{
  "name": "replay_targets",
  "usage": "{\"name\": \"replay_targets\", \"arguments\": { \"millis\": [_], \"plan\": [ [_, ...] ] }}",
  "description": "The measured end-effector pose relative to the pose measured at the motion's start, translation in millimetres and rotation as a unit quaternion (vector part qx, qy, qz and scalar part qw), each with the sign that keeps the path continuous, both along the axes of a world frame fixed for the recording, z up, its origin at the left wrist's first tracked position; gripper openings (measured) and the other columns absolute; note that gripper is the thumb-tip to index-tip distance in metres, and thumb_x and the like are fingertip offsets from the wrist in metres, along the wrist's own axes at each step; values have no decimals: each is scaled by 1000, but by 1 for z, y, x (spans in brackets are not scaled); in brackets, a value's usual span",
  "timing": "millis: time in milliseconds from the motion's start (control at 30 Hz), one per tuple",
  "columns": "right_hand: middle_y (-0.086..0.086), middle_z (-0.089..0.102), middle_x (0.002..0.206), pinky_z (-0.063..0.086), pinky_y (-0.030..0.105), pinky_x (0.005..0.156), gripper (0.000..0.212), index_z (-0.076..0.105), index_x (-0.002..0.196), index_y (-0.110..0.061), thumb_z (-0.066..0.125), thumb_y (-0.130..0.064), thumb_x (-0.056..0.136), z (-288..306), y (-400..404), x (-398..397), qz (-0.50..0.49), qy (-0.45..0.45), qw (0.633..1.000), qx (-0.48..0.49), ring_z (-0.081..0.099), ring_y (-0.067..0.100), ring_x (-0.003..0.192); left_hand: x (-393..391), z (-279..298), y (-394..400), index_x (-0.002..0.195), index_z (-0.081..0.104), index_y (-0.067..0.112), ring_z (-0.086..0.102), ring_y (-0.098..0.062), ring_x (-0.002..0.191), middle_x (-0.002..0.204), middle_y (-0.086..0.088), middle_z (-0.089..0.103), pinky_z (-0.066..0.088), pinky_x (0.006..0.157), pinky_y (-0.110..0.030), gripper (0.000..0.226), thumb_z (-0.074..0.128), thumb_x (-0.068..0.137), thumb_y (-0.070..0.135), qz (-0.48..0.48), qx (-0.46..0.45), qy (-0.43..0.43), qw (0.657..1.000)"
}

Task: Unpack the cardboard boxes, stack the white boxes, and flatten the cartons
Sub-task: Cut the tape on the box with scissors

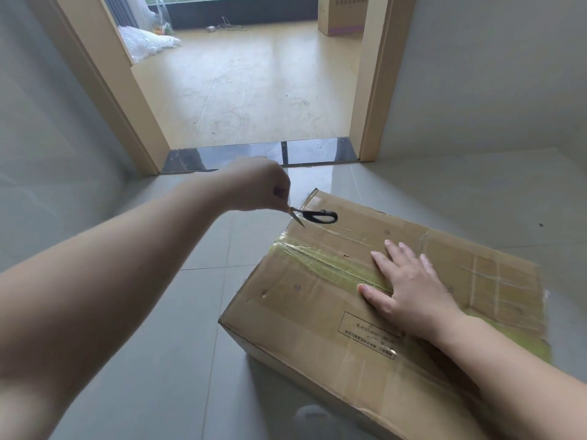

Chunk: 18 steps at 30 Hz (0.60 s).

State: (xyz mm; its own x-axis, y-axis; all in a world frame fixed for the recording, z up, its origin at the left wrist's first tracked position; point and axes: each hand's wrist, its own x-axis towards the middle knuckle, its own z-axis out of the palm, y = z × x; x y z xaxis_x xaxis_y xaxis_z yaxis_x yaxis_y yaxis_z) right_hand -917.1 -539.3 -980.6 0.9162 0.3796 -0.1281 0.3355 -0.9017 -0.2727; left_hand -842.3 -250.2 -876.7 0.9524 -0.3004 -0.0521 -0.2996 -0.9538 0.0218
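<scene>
The work stood at its first step: the cardboard box (365,300) was sealed, sitting on the grey tiled floor (165,328) just in front of the person, with a strip of yellowish tape (320,265) running along the seam of its top flaps. Nothing had been unpacked yet, and no white boxes showed.

The left hand (257,185) was stretched forward over the floor beside the far left corner of the box, wrist bent down, its fingers curled round the scissors (313,215). It appeared to hold them by the blade end, with the black handles pointing out over the box's corner; exactly how the fingers sat on the blades could not be made out.

The right hand (409,281) lay flat on the box top, fingers straight and spread, the thumb resting on the tape, apparently steadying the carton.

The next move probably called for bringing a blade tip to the end of the taped seam and drawing it along the gap between the flaps, shallow enough to spare whatever lay inside, while the flat hand kept clear of the cutting line.

Beyond the doorway (254,90), another carton (341,14) stood on the far room's floor.
</scene>
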Motion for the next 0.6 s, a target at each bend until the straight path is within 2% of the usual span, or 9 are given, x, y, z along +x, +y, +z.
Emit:
{"name": "replay_targets", "arguments": {
  "millis": [33,67,100,167,300,400,500,600],
  "plan": [
    [6,31,152,13,37,117,62,38,144,-18,52,-48,91,7,-4,-1,-11,-11,997,71,26,17,139,0,-1,-10,70,65,27,51,-7,65,71,11,62,36,53,-24,21,71,77,46,-15,-1,3,1000],
    [7,49,139,27,36,112,50,51,135,-13,60,-33,90,14,-9,-2,-28,-27,988,149,44,17,125,0,-2,-18,70,65,28,52,-9,67,71,11,63,37,53,-23,19,71,78,45,-33,1,6,999],
    [7,60,124,38,36,104,39,59,126,-10,63,-21,88,20,-14,-2,-50,-43,974,218,54,15,109,0,-3,-27,72,66,28,53,-10,69,71,12,62,36,53,-23,18,71,78,44,-48,3,7,999],
    [1,66,108,49,31,90,30,66,116,-11,65,-12,86,35,-23,-2,-90,-63,948,300,60,13,94,-1,-4,-45,74,67,29,53,-9,70,67,14,61,36,54,-22,16,71,79,43,-68,-9,5,998],
    [-5,66,100,49,14,80,28,68,113,-12,67,-11,84,57,-37,9,-97,-87,927,351,61,6,89,-4,2,-85,75,67,33,49,-1,64,61,22,55,26,49,-18,12,69,80,43,-116,-34,-27,992],
    [-5,66,92,50,17,77,24,71,105,-11,71,-10,81,66,-45,12,-87,-92,930,346,62,7,83,-6,8,-113,77,68,32,50,-3,67,67,19,59,26,49,-18,11,67,82,41,-155,-44,-49,986],
    [-10,66,78,46,11,68,17,74,93,-15,74,-9,78,66,-55,10,-101,-69,932,341,59,-1,70,-9,12,-133,79,68,30,50,-6,70,76,14,64,35,56,-22,8,66,84,36,-177,-52,-50,982],
    [-7,67,75,49,23,64,26,70,100,-21,75,-9,77,65,-62,7,-146,21,928,341,60,7,65,-12,9,-151,84,69,22,53,-10,76,83,10,65,41,65,-26,8,64,86,28,-199,-79,-39,976]
  ]
}}
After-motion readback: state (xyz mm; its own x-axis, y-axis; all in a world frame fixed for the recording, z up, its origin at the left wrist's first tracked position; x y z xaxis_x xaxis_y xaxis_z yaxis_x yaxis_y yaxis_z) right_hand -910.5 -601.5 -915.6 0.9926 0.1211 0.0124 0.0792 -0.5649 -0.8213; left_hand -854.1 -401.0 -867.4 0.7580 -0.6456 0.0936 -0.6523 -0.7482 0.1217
